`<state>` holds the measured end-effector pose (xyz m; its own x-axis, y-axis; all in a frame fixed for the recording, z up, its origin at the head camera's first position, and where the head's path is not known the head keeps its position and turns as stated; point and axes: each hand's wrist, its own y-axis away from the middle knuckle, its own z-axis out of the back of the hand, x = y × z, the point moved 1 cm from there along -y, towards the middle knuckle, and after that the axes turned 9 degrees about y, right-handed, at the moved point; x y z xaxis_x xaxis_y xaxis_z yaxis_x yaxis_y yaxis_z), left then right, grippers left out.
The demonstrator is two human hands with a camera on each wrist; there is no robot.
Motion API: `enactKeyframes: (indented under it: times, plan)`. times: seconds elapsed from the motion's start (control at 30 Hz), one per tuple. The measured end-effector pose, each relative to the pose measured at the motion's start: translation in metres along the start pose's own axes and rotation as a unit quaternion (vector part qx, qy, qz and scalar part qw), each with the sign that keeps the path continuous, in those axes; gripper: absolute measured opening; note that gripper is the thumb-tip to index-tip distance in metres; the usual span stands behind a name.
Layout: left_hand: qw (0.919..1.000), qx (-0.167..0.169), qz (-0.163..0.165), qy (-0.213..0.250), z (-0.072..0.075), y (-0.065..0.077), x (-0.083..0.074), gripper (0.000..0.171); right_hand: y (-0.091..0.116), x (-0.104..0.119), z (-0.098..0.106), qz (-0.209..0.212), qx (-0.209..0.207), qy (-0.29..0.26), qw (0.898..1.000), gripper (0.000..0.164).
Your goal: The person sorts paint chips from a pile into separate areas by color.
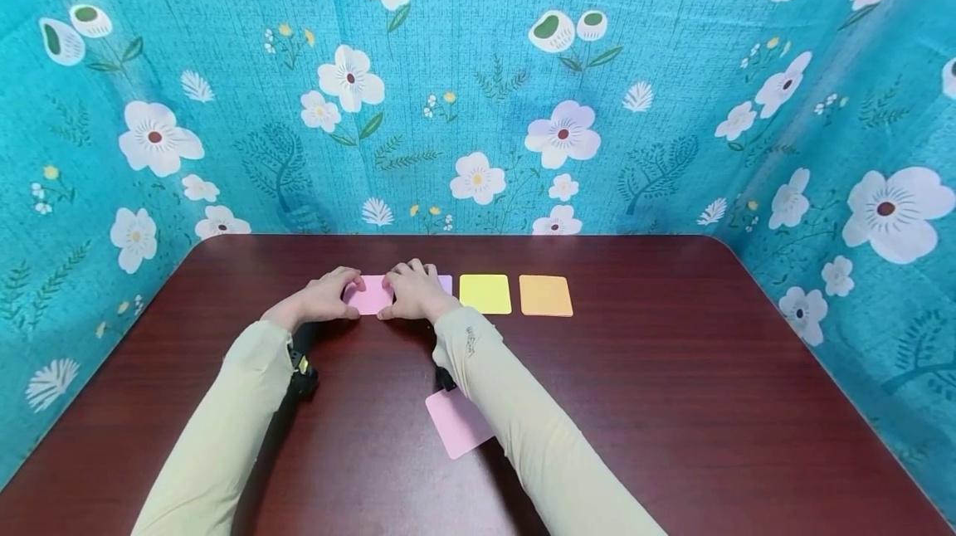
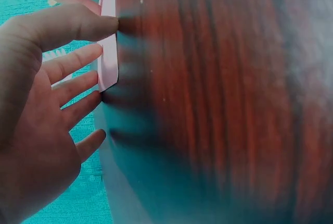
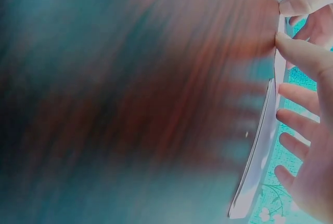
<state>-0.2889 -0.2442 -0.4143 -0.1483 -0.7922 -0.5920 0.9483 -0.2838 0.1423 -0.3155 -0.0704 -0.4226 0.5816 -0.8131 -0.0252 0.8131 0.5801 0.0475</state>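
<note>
A pink square card [image 1: 370, 295] lies flat at the left end of a row near the table's far edge. My left hand [image 1: 324, 299] holds its left side, thumb at the near edge and forefinger toward the far edge. At the card's right side my right hand [image 1: 415, 294] grips it the same way, its other fingers spread out in the right wrist view. Partly hidden behind that hand is a lavender card [image 1: 446, 282]. In the left wrist view the pink card [image 2: 108, 62] shows nearly edge-on beside the left thumb.
A yellow card [image 1: 485, 294] and an orange card [image 1: 546, 295] continue the row to the right. Nearer me, another pink card [image 1: 457, 424] lies askew, partly under the right forearm. The dark red-brown table [image 1: 672, 403] meets a blue flowered cloth [image 1: 463, 104] behind and at both sides.
</note>
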Motion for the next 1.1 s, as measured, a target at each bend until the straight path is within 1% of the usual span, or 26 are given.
enactKeyframes:
  times: [0.1,0.27,0.4,0.53,0.6,0.73,0.87,0.97,1.1]
  plan:
    - [1.0000,-0.002,0.004,-0.005,-0.001,0.001,-0.001,0.044,0.001,0.000,0.000,-0.001,0.002,0.001,1.000,0.051]
    - [0.9997,-0.007,0.001,-0.023,-0.001,-0.001,-0.004,0.041,0.002,0.000,0.003,-0.002,0.004,-0.005,1.000,0.053]
    - [0.9997,-0.011,-0.003,-0.024,-0.003,-0.002,-0.005,0.041,0.004,0.000,0.004,-0.001,0.008,-0.001,1.000,0.054]
    - [0.9995,-0.017,-0.007,-0.024,-0.005,-0.001,-0.005,0.041,0.006,0.002,0.006,0.008,0.008,0.012,1.000,0.052]
    - [0.9994,-0.021,-0.003,-0.026,-0.005,0.000,-0.003,0.042,0.006,0.002,0.006,0.012,0.010,0.019,1.000,0.052]
    - [0.9990,-0.031,0.000,-0.032,-0.007,0.002,-0.003,0.043,0.010,-0.001,0.007,0.016,0.010,0.017,1.000,0.053]
    - [0.9978,-0.045,-0.017,-0.046,-0.008,0.007,-0.005,0.046,0.016,-0.007,0.010,0.037,0.011,0.012,0.999,0.056]
    - [0.9960,-0.054,-0.035,-0.062,-0.009,0.012,-0.008,0.050,0.022,-0.012,0.016,0.049,0.010,0.002,0.999,0.059]
    - [0.9942,-0.060,-0.042,-0.079,-0.010,0.022,-0.016,0.053,0.030,-0.018,0.026,0.056,0.008,-0.034,0.998,0.061]
